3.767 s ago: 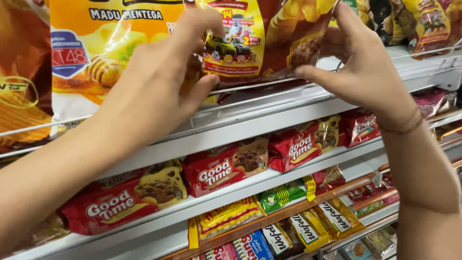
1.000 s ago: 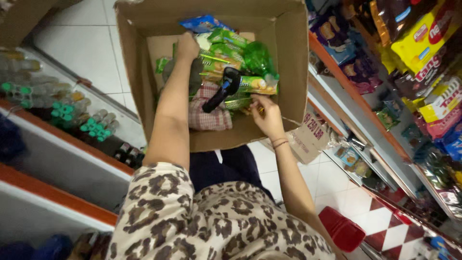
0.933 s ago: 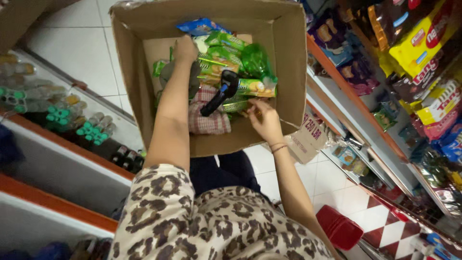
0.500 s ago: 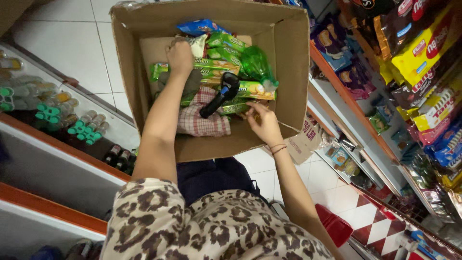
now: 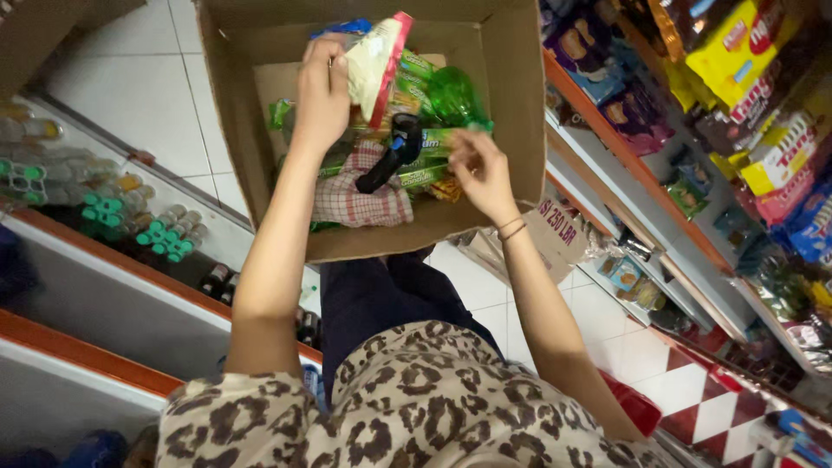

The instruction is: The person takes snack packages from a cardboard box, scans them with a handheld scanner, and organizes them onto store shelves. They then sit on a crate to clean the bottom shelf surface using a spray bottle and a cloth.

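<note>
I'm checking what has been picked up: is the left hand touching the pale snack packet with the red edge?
Touching. The head view shows the left hand gripping the pale snack packet, fingers wrapped on its side, lifted above the cardboard box.

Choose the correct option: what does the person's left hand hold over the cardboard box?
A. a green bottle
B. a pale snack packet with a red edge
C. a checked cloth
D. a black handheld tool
B: the left hand grips the pale snack packet with a red edge, lifted above the cardboard box.
</note>
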